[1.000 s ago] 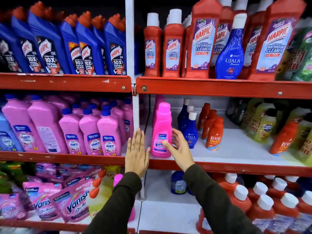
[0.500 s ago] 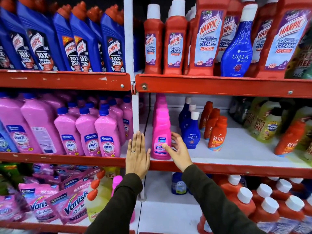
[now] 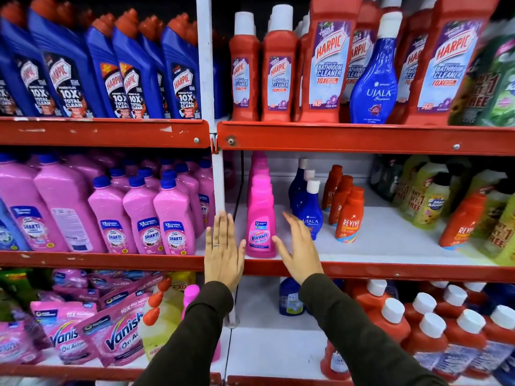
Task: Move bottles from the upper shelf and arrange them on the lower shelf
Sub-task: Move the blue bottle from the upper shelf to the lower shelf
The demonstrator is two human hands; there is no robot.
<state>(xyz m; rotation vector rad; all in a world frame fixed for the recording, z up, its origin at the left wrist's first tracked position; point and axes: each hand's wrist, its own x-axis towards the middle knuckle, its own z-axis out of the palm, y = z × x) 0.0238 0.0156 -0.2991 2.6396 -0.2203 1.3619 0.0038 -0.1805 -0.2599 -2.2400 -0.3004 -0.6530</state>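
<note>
A pink Vanish bottle (image 3: 260, 218) stands upright at the front left of the lower shelf (image 3: 390, 270), heading a row of pink bottles. My left hand (image 3: 223, 250) is flat and open just left of it, fingers up, a ring on one finger. My right hand (image 3: 299, 246) is open just right of the bottle, fingers spread, not touching it. Behind the right hand stand blue Ujala bottles (image 3: 306, 201) and orange Revive bottles (image 3: 348, 215). On the upper shelf (image 3: 362, 137) a blue Ujala bottle (image 3: 374, 79) stands among red Harpic bathroom cleaner bottles (image 3: 326, 59).
A white upright post (image 3: 211, 135) divides the bays. Left bay holds blue Harpic bottles (image 3: 125, 76) above and pink Shakti bottles (image 3: 145, 218) below. Green and yellow bottles (image 3: 434, 196) crowd the right end of the lower shelf. Red white-capped bottles (image 3: 432, 324) and Vanish pouches (image 3: 111, 338) fill the bottom shelf.
My right hand has come off the pink Vanish bottle and opened a little to its right. The bottle now stands alone; the left hand stays flat beside it.
</note>
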